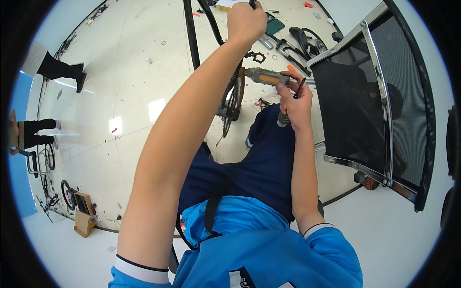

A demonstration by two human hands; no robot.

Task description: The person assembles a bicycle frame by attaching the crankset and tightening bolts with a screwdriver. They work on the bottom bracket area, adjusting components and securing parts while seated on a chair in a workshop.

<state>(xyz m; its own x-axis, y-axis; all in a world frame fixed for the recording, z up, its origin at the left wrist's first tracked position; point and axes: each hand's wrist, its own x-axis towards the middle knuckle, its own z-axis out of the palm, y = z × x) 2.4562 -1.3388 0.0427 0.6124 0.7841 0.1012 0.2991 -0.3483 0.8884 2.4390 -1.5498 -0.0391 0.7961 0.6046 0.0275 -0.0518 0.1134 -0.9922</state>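
In front of me stands a bicycle frame with black tubes (pixel 191 33), a chainring (pixel 231 103) and a crank. A worn grey pedal (pixel 267 77) with an amber reflector sticks out to the right from the rusty crank arm (pixel 242 84). My right hand (pixel 298 106) is closed round a screwdriver-like tool (pixel 283 118) with a grey-green handle, its dark end pointing up. The thumb and fingertips of that hand touch the pedal's outer end. Farther forward, my left hand (pixel 246 23) is a fist around something dark, mostly hidden by the fingers.
A black mesh chair (pixel 353 115) with chrome rails stands close on my right. Bicycle parts, including a fork (pixel 290 50) and a saddle-like black piece (pixel 297 34), lie on the floor ahead. At far left are two people's legs (pixel 65 71), a wheel (pixel 67 194) and an open cardboard box (pixel 83 223).
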